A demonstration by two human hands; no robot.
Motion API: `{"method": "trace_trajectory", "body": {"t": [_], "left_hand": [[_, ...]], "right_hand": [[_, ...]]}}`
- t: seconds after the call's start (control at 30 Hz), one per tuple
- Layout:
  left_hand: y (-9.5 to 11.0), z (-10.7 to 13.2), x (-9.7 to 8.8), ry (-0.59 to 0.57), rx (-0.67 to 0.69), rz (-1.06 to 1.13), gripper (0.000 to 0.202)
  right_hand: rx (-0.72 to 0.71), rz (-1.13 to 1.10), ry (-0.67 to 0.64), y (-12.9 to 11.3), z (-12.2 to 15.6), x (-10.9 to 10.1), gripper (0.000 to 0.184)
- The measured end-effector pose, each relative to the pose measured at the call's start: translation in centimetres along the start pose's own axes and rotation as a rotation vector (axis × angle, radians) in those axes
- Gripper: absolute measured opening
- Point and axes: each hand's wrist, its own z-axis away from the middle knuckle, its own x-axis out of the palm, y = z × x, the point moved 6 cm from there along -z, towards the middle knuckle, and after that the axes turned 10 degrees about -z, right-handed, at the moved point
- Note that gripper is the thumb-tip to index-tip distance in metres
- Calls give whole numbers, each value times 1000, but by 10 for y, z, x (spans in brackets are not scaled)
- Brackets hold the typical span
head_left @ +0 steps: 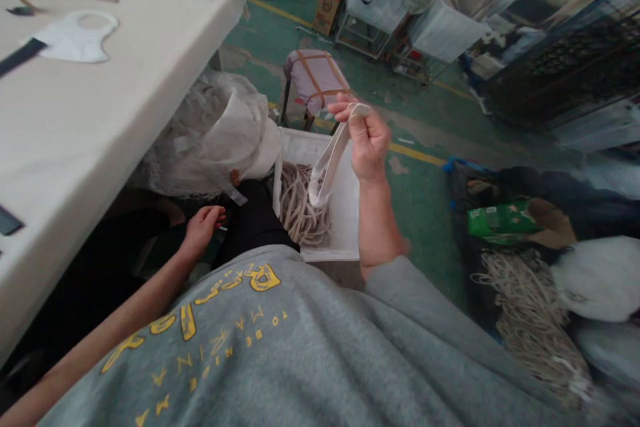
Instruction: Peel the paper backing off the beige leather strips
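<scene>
My right hand [369, 140] is raised above a white bin [345, 230], thumb and fingers pinching a looped off-white fabric strap [335, 160]. The loop hangs down from the fingers over the bin. Inside that bin lies a tangled heap of beige cords or straps [299, 208]. Low on the other side, my left hand [203, 226] is beside my dark-clothed thigh, under the table's edge. Its fingers are curled together and I see nothing in them.
A pale table [150, 74] on the left carries a white cut piece [83, 37] and dark strips. Beside my legs slumps a translucent sack [215, 127]. A covered stool [320, 77] stands beyond the bin. At right lie a cord bundle [530, 314] and a green box [500, 220].
</scene>
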Motion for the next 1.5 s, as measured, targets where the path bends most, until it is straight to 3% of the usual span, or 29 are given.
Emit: {"method": "trace_trajectory", "body": {"t": [0.1, 0.2, 0.3, 0.4, 0.5, 0.6, 0.67, 0.83, 0.93, 1.03, 1.2, 1.33, 1.5], "left_hand": [[-24, -12, -1, 5, -194, 25, 21], [-34, -20, 8, -27, -270, 33, 21], [-39, -28, 18, -52, -299, 41, 24], [-40, -39, 26, -66, -327, 43, 30], [-35, -54, 32, -57, -332, 20, 35], [-24, -69, 40, -33, -286, -23, 31], [-16, -77, 45, -13, -239, -51, 25], [-3, -78, 50, 24, -183, -42, 22], [5, -61, 46, -19, -168, 32, 25], [20, -31, 41, -124, -126, 111, 30], [40, 29, 30, -330, -82, 234, 48], [35, 56, 11, -320, -106, 241, 49], [10, 61, 3, -360, -160, 283, 52]], "right_hand": [[49, 96, -92, 35, 16, -12, 44], [139, 219, -197, 70, 46, -22, 45], [261, 249, -95, 102, 82, -27, 46], [466, 237, -58, 135, 116, 1, 43], [581, 201, -237, 154, 142, 59, 30], [585, 147, -386, 156, 161, 109, 16], [599, 128, -444, 155, 174, 126, 14], [676, 86, -472, 161, 200, 129, 14], [743, 43, -430, 168, 202, 124, 20], [820, -36, -400, 170, 192, 134, 32], [918, -244, -521, 155, 169, 191, 45], [932, -349, -600, 134, 153, 233, 30], [885, -361, -700, 107, 145, 257, 13]]}}
